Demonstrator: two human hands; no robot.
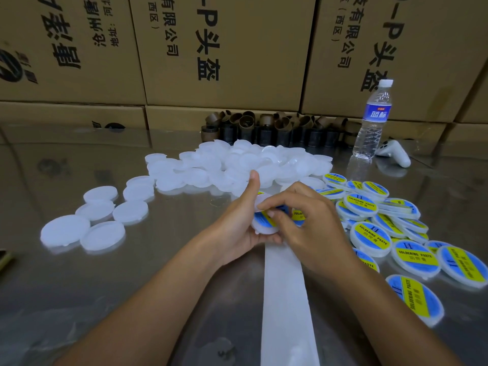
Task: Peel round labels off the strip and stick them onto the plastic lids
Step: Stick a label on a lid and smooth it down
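The lid [264, 226] in work sits in the left hand [237, 225], whose fingers curl under it while the thumb stands up. A blue and yellow label [260, 216] lies partly on it. The right hand [311, 223] has bent fingertips [270, 213] on this label; whether they pinch or only press I cannot tell. The bare strip [286, 299] runs toward the person. Many labelled lids [369, 233] lie at the right, but a larger heap of plain lids [237, 165] waits, so I judge that much work is left.

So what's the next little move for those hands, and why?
Probably press the label down and smooth it flat: the left hand holds a lid, and the right hand seems to pinch the label right at its top.
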